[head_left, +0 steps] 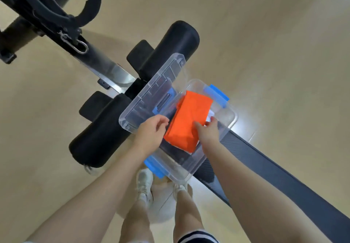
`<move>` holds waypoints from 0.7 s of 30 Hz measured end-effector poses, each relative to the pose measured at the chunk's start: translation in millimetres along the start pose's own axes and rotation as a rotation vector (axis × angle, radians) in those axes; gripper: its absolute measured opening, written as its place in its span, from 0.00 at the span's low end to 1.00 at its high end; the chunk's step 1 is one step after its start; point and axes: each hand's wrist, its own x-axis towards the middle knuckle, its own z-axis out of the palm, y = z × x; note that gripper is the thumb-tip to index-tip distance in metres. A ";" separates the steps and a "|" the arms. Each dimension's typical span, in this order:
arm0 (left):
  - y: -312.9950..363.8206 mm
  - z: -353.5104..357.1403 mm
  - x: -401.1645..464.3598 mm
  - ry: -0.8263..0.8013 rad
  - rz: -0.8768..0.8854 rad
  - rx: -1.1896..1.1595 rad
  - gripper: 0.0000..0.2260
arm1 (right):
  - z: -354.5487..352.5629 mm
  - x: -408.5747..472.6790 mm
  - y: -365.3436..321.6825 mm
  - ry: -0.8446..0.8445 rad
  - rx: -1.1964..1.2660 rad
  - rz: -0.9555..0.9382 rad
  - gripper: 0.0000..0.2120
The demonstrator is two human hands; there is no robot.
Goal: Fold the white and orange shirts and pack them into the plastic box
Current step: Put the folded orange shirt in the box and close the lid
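Observation:
A folded orange shirt [187, 118] lies inside the clear plastic box [224, 124], which has blue latches and rests on a black gym bench. A sliver of the white shirt [210, 116] shows under the orange one at its right edge. My left hand [151, 131] sits at the orange shirt's left side, fingers loosely apart, touching the fabric edge. My right hand [208, 131] presses on the shirt's near right part, fingertips on the cloth. The box's clear lid [149, 91] lies tilted against the box's left side.
The bench pad [274, 168] runs to the lower right. Black foam rollers [98, 138] and a metal frame [106, 66] stand to the left. Beige floor surrounds everything. My legs and white shoes [144, 184] are below the box.

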 end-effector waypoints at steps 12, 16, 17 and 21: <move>-9.6 -16.4 32.1 0.146 0.446 0.395 0.13 | 35.9 13.0 27.7 -0.278 -0.968 -0.270 0.29; 2.9 -35.3 52.3 0.355 0.242 0.579 0.18 | 21.8 -5.5 -0.4 -0.133 -0.696 -0.357 0.19; 5.5 -39.6 56.0 0.346 0.132 0.531 0.19 | 16.2 -10.5 -7.8 -0.100 -0.653 -0.361 0.17; 10.7 -53.2 62.1 0.087 -0.139 0.382 0.17 | -6.8 -30.0 -32.5 -0.027 -0.434 -0.283 0.11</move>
